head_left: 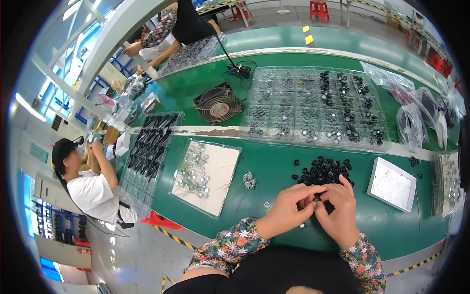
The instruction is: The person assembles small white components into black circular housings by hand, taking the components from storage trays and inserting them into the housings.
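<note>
Close together over the green bench, my left hand (288,209) and my right hand (339,210) pinch a small dark round part (317,198) between thumbs and forefingers. Its exact kind is too small to tell, and the fingers partly cover it. Just beyond them lies a loose pile of small black round parts (323,170). A little cluster of silvery metal parts (249,181) sits to the left of my hands. One small silvery ring (267,205) rests beside my left hand, and another silvery piece (302,226) shows below it.
Behind the pile stands a clear compartment tray (308,105), partly filled with black parts. A white box (391,184) with tiny pieces is at right; a pale board (205,179) with silvery parts is at left. Farther off are a fan (217,104), a tray of black strips (149,152) and a seated person (88,188).
</note>
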Available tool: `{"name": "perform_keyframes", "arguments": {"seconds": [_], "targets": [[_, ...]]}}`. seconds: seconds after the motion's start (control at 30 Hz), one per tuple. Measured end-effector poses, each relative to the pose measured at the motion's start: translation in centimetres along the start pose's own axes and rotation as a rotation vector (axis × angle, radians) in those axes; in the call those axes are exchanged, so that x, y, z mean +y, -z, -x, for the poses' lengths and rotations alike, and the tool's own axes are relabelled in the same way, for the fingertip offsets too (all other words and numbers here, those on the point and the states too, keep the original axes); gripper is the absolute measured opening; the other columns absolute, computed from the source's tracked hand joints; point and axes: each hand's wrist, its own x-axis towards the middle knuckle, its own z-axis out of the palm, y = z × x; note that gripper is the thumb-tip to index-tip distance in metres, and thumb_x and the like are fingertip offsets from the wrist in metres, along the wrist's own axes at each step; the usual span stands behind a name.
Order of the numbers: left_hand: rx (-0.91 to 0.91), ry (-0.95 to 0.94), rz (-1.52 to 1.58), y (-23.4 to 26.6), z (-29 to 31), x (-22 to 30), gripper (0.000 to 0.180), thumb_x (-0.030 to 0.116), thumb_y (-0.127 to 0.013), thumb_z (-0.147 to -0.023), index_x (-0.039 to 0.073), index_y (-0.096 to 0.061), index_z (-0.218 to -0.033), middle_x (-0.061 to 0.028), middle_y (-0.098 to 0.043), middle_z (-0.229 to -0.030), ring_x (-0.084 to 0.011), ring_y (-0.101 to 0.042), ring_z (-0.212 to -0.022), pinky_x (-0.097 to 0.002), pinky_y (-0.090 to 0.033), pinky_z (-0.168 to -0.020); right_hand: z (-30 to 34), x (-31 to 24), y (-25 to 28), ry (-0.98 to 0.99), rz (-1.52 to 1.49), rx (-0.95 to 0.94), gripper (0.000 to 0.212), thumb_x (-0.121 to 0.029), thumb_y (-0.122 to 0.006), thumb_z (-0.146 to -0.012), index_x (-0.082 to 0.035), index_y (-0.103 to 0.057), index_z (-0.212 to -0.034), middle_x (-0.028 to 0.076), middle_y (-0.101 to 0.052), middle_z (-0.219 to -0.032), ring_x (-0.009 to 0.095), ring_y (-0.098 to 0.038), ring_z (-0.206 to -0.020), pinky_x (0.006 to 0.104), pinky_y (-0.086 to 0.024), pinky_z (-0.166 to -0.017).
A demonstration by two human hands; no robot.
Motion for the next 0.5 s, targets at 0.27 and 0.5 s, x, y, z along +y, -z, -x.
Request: {"name": "perform_keyframes", "arguments": {"seconds": [0.27,0.5], "targets": [[0.03,-0.099,-0.102,1.6,-0.5,0.3,0.03,-0.005,-0.069,-0.077,0.006,-0.07,-0.104,-0.0067,-0.063,-0.097,-0.0096,-0.058,-0.075,-0.0225,-0.049,-0.067,0.4,0.3,0.5,-0.31,-0.438,-0.183,0.013,-0.01,-0.065,-0.083,-0.001,-0.063,-0.093,0.012,-0.065,-0.076,0.025,-0.064,-0.07,0.0331,-0.05,-0.063],[-0.029,-0.043,0.118,1.5,-0.7,0.1,0.037,-0.009,-0.066,-0.077,0.002,-0.066,-0.113,-0.0066,-0.062,-0.101,-0.0089,-0.056,-0.077,-0.021,-0.046,-0.063,0.3,0.3,1.1,-0.062,-0.198,-0.133,0.01,-0.009,-0.065,-0.083,-0.003,-0.063,-0.091,0.009,-0.066,-0.072,0.027,-0.063,-0.065,0.0415,-0.048,-0.087]]}}
